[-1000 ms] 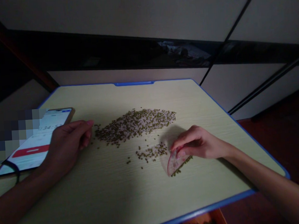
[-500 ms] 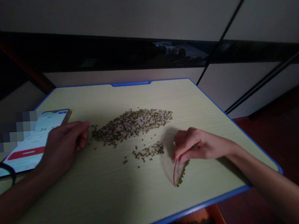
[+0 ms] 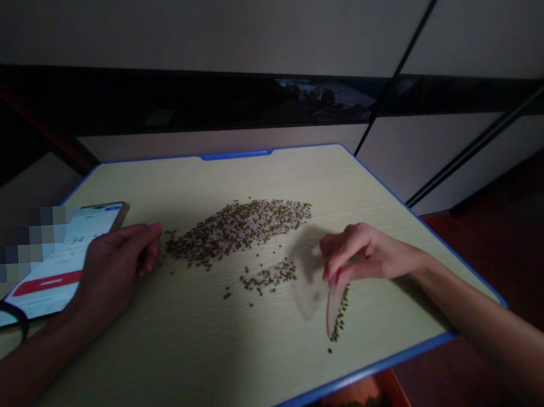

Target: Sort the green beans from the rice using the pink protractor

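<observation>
My right hand pinches a thin, clear plastic piece with a pinkish edge, standing on its edge on the table. Along the right side of that piece lies a row of small green beans, partly hidden behind it. A loose bean sits just in front. A smaller cluster of beans is left of the plastic. Behind it stretches a long pile of green beans mixed with whitish grains. My left hand rests with curled fingers by the pile's left end, nothing visible in it.
A lit phone lies at the table's left, partly behind my left hand. The pale table has a blue rim. Below its front edge is an orange box with dark contents. Cabinet panels stand beyond the far edge.
My right hand has moved slightly right with the plastic piece, which now appears more edge-on. The beans beside it have shifted right, and one lies apart in front. My left hand stays put.
</observation>
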The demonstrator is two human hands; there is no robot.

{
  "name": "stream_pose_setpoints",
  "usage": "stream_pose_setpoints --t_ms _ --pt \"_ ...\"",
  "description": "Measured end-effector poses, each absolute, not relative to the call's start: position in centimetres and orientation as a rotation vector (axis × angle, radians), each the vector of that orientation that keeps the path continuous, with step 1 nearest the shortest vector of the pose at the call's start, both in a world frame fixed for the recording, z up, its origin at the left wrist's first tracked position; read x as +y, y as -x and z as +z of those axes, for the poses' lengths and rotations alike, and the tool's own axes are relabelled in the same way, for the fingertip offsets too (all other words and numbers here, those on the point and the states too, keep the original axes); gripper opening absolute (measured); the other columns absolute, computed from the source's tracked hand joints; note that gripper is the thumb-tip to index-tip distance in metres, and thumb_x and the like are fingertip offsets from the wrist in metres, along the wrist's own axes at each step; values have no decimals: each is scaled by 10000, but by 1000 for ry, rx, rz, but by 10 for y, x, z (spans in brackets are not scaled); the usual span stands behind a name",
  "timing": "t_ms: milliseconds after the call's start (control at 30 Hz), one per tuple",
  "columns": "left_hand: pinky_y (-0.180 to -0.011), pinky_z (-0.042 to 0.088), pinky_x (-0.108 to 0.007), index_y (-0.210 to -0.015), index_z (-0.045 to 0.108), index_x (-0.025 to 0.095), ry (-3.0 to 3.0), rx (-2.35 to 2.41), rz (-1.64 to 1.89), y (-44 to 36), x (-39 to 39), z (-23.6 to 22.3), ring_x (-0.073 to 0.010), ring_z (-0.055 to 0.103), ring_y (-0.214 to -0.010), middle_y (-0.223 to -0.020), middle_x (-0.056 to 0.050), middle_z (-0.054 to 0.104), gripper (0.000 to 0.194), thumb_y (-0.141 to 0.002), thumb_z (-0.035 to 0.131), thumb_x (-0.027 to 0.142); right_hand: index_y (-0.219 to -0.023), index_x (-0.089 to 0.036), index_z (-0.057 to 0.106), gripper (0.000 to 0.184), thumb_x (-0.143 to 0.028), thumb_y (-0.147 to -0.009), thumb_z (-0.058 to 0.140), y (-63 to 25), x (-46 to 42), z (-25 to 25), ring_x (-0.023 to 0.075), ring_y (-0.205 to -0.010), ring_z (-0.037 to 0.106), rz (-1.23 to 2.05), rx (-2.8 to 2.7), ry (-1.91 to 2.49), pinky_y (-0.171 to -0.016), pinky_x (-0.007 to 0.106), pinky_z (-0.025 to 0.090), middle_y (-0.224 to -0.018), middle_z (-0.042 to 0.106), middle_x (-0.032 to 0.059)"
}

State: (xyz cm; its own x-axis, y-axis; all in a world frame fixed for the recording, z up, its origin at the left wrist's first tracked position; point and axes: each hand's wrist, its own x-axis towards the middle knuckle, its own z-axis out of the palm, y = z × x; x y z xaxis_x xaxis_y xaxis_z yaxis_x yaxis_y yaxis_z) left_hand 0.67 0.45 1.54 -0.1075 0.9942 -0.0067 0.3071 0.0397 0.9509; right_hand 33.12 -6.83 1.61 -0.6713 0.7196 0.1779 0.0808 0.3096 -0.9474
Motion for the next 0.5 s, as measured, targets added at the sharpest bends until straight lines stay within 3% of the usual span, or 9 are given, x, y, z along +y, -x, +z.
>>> stream_pose_setpoints --t_ms 200,500 --pt "-371 257 -201 -378 430 184 -1407 1540 1097 -6 6 16 -59 328 -334 -324 48 378 313 -629 557 322 -809 -193 722 152 -129 -672 711 -352 -62 14 105 -558 617 1304 -1462 1067 -481 199 447 -651 700 9" --pt "-346 266 -190 -410 422 184 -1494 1495 1138 -5 8 9 -58 344 -331 -348 48 392 302 -632 554 340 -759 -172 701 140 -191 -621 716 -363 -60 6 88 -479 550 1162 -1416 1357 -443 206 376 -604 671 -1"
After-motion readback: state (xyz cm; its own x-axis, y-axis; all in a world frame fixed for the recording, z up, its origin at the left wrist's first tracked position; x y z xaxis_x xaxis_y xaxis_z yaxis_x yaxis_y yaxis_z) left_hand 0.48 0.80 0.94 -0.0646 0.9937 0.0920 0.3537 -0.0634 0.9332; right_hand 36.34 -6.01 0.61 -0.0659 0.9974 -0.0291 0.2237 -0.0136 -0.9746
